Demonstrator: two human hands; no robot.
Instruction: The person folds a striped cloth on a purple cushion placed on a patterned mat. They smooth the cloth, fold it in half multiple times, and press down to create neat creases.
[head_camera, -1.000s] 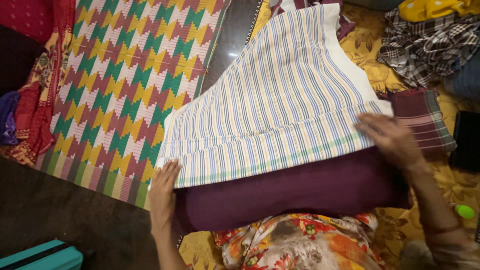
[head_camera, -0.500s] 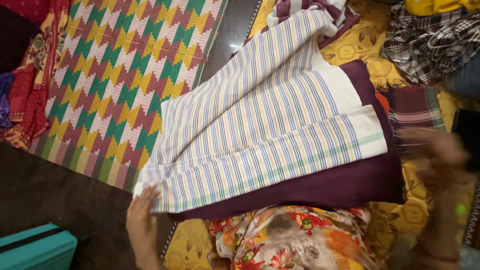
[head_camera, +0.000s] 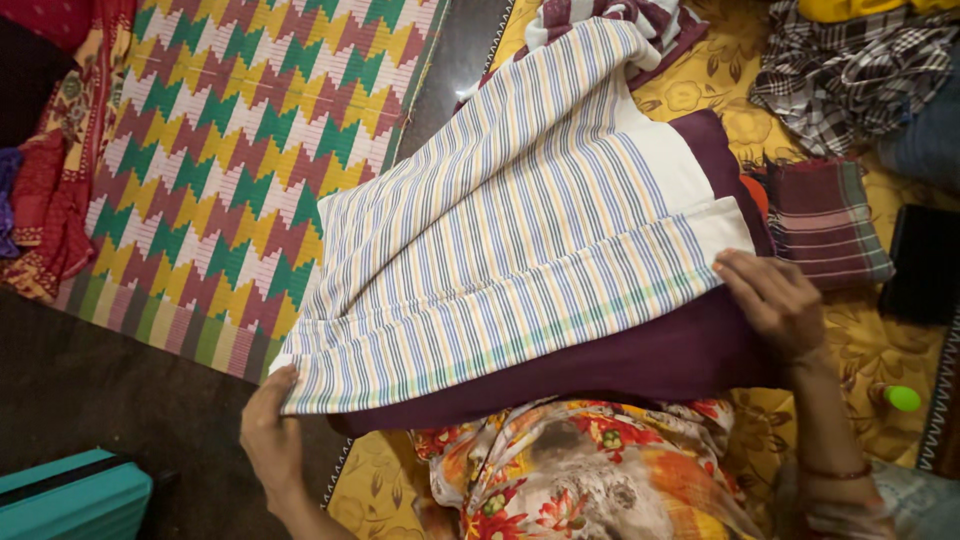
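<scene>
Both hands (head_camera: 268, 432) (head_camera: 772, 300) pinch striped cloth (head_camera: 520, 240); zigzag mat (head_camera: 240, 160) left — checked clothes (head_camera: 850, 80) right.

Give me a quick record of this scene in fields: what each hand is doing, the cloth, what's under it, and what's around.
Left hand: left hand grips the near left corner of the white striped cotton cloth
Right hand: right hand pinches its near right corner
Underneath: plain maroon cloth
Left of it: zigzag-patterned woven mat
Right of it: folded maroon checked cloth
Far right: black-and-white checked fabric

Warm, even indoor light, soft shadows under the cloth folds, small glare on dark floor (head_camera: 462, 92), mostly sharp
</scene>
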